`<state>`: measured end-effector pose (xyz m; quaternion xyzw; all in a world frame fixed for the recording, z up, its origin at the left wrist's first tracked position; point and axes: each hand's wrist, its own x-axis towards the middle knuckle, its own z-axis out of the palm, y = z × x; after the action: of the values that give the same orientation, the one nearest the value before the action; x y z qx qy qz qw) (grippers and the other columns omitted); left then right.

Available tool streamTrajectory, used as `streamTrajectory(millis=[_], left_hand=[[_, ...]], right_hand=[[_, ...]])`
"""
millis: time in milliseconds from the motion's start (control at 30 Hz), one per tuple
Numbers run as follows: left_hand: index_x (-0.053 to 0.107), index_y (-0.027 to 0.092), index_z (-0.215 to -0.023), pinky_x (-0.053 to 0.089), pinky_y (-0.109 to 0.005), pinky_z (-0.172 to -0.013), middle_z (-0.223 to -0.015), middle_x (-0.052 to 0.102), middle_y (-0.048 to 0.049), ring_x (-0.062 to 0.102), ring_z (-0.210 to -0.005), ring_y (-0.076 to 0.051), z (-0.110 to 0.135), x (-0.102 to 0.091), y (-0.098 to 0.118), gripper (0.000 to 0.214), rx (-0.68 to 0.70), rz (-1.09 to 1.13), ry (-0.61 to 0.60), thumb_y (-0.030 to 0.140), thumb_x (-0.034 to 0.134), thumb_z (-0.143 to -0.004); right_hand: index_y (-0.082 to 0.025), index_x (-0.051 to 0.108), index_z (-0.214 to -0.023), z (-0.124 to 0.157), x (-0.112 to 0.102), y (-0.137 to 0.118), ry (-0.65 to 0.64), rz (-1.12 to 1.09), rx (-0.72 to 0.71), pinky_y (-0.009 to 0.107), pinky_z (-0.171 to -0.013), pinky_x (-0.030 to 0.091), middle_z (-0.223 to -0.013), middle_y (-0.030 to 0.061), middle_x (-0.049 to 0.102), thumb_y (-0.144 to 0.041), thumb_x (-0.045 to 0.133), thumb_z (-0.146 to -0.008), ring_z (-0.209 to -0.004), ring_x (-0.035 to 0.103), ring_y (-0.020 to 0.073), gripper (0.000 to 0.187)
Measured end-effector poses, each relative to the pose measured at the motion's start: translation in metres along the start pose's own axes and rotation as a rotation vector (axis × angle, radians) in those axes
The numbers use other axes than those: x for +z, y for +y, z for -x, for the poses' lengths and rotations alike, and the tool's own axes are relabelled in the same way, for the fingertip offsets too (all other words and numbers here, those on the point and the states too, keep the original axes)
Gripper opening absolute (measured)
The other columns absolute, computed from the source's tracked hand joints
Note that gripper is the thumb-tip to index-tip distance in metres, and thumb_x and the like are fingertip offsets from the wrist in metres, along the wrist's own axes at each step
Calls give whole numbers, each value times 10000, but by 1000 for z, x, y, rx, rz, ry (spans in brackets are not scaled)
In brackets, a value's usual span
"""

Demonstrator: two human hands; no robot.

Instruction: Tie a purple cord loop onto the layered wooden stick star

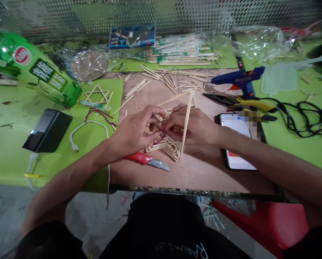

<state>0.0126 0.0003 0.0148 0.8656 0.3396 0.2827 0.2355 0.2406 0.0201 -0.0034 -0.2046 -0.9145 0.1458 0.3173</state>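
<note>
Both hands meet over a lattice structure of stacked wooden sticks (169, 149) on the brown board. My left hand (139, 129) pinches a dark purple cord (161, 139) at the structure's middle, its fingers closed. My right hand (190, 124) pinches at the same spot, fingertips almost touching the left ones, seemingly on the cord too. A long upright stick frame (187, 120) rises from the structure in front of my right hand. Below my left hand lies a red-handled utility knife (147, 159), blade pointing right. My fingers hide part of the structure.
A blue glue gun (240, 80), yellow-handled pliers (247, 105) and a phone (235, 144) lie to the right. Loose sticks (163, 77) lie behind. To the left are a green drink bottle (39, 72), a stick star (96, 95), a dark power bank (48, 130) and a white cable (90, 122).
</note>
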Motion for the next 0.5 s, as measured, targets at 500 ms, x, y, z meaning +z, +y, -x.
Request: streamTrajectory(millis=[500], left_hand=[[587,156,-1055,520,-285,-692,-872,722,-23,642,-777,-154,-6,-21,-3,173,865,-597,-156,163,422,-1004]], right_hand=[[-177,619,-895,-2,-9,1,-116,-108,42,307,-791,437,-781,10,661,-157,594,-868,-760,574,153,41]])
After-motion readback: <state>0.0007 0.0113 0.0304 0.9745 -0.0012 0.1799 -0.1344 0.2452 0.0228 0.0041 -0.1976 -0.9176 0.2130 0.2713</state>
